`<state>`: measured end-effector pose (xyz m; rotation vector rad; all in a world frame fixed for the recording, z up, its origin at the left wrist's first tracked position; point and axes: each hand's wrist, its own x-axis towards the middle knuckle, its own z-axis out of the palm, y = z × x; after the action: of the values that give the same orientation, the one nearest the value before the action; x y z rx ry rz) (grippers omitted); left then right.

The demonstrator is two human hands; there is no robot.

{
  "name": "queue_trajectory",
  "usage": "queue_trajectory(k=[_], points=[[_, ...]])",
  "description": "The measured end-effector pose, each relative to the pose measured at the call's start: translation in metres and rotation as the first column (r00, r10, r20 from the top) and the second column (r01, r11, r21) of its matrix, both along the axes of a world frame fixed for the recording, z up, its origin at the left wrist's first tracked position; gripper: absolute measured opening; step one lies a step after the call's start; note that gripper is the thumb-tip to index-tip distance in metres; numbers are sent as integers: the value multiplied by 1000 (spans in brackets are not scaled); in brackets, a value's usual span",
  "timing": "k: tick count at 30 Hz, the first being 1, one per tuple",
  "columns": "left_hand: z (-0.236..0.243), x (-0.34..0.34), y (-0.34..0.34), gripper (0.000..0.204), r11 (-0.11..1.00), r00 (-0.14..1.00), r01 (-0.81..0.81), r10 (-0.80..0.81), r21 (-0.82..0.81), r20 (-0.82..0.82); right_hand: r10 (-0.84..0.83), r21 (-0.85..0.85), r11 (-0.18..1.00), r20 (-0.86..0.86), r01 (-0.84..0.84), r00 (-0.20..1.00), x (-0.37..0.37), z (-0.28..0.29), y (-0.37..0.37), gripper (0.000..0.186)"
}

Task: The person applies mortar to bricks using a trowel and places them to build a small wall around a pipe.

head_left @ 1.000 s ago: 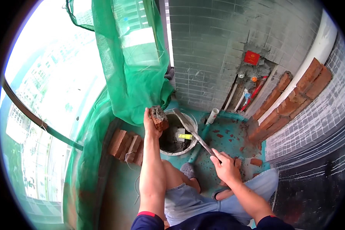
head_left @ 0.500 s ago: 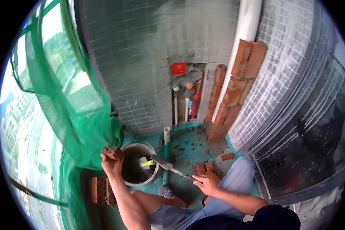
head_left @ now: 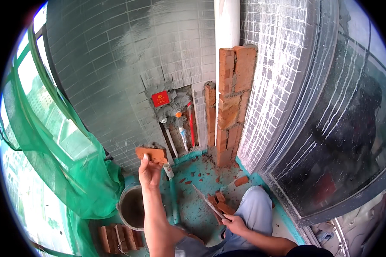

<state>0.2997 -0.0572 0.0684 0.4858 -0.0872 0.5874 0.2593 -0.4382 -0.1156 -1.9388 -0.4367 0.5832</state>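
Observation:
Raised in front of the tiled wall, my left hand [head_left: 150,173] grips a red brick [head_left: 156,155] with grey mortar along its upper edge. Beside my bent knee, my right hand [head_left: 235,225] is closed around the handle of a trowel [head_left: 206,200]. Its thin blade points up and left over the floor. A round bucket [head_left: 121,209] stands left of my left forearm, which hides part of it. Ahead and to the right, a column of mortared bricks [head_left: 238,105] rises along a white pipe [head_left: 227,25].
Broken bricks [head_left: 221,201] lie by my right knee, and a brick piece [head_left: 241,180] farther out. A short white pipe [head_left: 168,170] stands up from the green floor. Stacked bricks [head_left: 116,240] sit at lower left, near green netting [head_left: 77,175]. Dark glass [head_left: 339,150] borders the right.
My left hand has carried the brick right and forward, away from above the bucket. The trowel has left the bucket area and is now lower, near my knee. The view has turned right.

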Motion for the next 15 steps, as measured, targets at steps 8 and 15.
queue_trajectory(k=[8, 15], points=[[32, 134, -37, 30, 973, 995, -92, 86, 212, 41, -96, 28, 994, -287, 108, 953, 14, -4, -19, 46], [94, 210, -24, 33, 919, 972, -216, 234, 331, -16, -106, 13, 992, -452, 125, 886, 25, -21, -27, 40]])
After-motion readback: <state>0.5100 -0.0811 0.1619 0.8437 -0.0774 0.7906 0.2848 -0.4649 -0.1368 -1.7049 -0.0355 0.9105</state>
